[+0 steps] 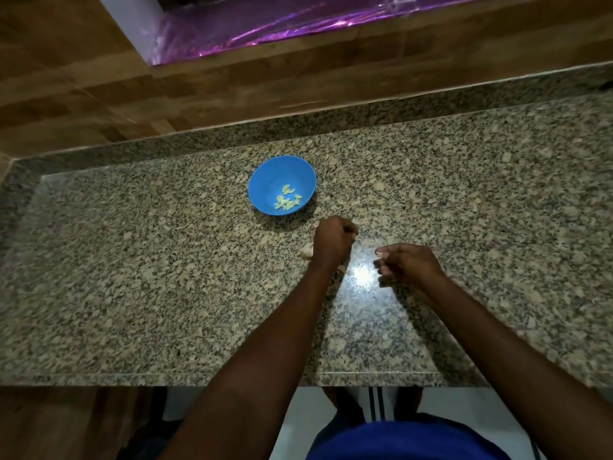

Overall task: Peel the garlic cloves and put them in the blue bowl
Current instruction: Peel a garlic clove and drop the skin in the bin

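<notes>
Honestly looking about halfway through: blue bowl [282,184] sitting toward the back of the bench [132,260], already holding a small pile of peeled cloves [288,200]. Left hand [333,242] hovering just in front of the bowl, fingers curled into a fist, possibly pinching something tiny at the tips, can't tell for sure. Right hand [409,263] hanging beside it, fingers loosely bent, seemingly holding nothing. Unpeeled garlic piece [306,250] peeking out just left of the left hand.

Probably best working the skin loose from the root end with a thumbnail, rolling rather than crushing, then dropping the clean clove straight over the rim.

Speckled granite, glossy, catching a bright glare near the hands, so papery skins blending in badly. Wood panelling [83,78] running behind, purple glow up top.
</notes>
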Demonstrator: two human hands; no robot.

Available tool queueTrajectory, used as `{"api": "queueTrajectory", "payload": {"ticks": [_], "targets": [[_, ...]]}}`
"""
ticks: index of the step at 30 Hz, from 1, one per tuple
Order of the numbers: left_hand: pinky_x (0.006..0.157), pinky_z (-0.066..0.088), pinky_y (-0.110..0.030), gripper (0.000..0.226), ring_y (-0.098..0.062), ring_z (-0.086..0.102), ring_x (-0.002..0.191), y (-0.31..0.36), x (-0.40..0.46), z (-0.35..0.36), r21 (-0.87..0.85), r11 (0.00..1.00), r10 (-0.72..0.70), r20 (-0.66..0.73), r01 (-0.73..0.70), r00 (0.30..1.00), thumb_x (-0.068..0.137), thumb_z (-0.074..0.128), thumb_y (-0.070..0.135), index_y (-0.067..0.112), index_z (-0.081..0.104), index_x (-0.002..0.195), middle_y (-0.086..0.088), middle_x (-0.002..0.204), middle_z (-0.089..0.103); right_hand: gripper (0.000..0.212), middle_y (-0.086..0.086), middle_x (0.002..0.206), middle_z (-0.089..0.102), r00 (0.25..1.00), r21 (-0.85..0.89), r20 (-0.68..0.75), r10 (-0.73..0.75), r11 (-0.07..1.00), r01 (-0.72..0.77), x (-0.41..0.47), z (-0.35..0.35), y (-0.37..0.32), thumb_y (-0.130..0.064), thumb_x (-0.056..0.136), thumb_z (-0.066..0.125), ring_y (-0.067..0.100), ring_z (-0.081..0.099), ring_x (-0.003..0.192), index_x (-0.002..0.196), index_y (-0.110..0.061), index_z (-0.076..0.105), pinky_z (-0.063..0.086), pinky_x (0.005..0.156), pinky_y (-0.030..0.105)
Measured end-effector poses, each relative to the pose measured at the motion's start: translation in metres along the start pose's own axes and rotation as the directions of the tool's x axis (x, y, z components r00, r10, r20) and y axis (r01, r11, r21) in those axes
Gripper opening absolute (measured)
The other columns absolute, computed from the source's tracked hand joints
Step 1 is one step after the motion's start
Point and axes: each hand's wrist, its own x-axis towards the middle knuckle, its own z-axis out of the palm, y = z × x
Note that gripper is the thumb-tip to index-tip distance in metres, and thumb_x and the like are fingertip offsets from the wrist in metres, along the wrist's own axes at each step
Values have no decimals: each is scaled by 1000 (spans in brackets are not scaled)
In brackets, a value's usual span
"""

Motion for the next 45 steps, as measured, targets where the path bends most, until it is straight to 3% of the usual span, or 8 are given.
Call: {"api": "queueTrajectory", "payload": {"ticks": [8, 13, 16, 19, 22, 28, 35, 45], "targets": [[85, 57, -33, 23, -28, 73, 92, -10, -31, -4, -187, 980, -79, -74, 64, 994, 92, 64, 4, 6, 76, 111, -13, 102, 77, 15, 21, 68, 62, 999, 28, -46, 18, 999, -17, -5, -4, 7, 13, 93, 52, 24, 58, 44, 86, 12, 65, 57, 50, 36], [88, 48, -38, 20, -33, 60, 101, -3, -62, 20, 87, 983, 155, 53, -159, 986, 89, 68, 19, 3, 71, 100, -17, 107, 66, 13, 25, 68, 65, 992, -22, -106, -63, 998, 61, -8, -27, 13, 1, 91, 66, 28, 59, 52, 80, 8, 69, 61, 59, 47], [106, 33, -44, 60, -35, 38, 132, 3, -80, 52, 344, 909, 184, 175, -236, 967, 92, 62, 47, 8, 53, 137, -17, 143, 45, 16, 26, 71, 68, 973, -81, -208, -98, 993, 82, -6, -48, 22, -2, 90, 69, 28, 62, 53, 74, 2, 69, 61, 60, 45], [116, 22, -48, 77, -33, 26, 145, 4, -103, 78, 318, 878, 288, 248, -359, 925, 96, 54, 56, 8, 36, 153, -18, 159, 30, 20, 19, 64, 68, 963, -83, -260, -74, 995, 54, -5, -64, 29, 2, 90, 65, 23, 61, 43, 71, 0, 69, 60, 51, 38], [108, 33, -45, 70, -32, 38, 136, 5, -121, 89, 385, 796, 377, 289, -467, 880, 93, 61, 53, 10, 47, 146, -15, 150, 44, 21, 18, 61, 68, 955, -143, -279, -100, 988, 61, -7, -76, 39, 2, 89, 66, 22, 62, 43, 68, -1, 70, 58, 49, 34], [56, 44, -42, 8, -27, 56, 85, -3, -150, 79, 396, 778, 461, 165, -487, 872, 78, 66, 3, 9, 63, 83, -9, 87, 59, 28, 13, 59, 70, 950, -302, -241, -199, 946, 122, -18, -73, 59, 3, 85, 60, 29, 69, 53, 62, -8, 71, 63, 63, 49], [70, 46, -43, 14, -25, 58, 80, 5, -140, 64, 175, 971, 185, -107, -165, 977, 82, 61, -8, 3, 69, 83, -12, 86, 62, 26, -10, 51, 63, 898, -607, -155, -412, 757, 243, -32, -64, 58, -7, 83, 68, 11, 68, 58, 62, -22, 69, 45, 54, 12], [70, 29, -27, 2, -27, 53, 89, -3, -148, 70, 168, 974, 176, -123, -155, 977, 89, 63, 2, 2, 66, 90, -13, 93, 58, 16, 10, 75, 64, 853, -871, 45, -520, 398, 289, -38, -55, 55, 4, 81, 60, 30, 61, 72, 72, -9, 61, 36, 56, 31]]}}
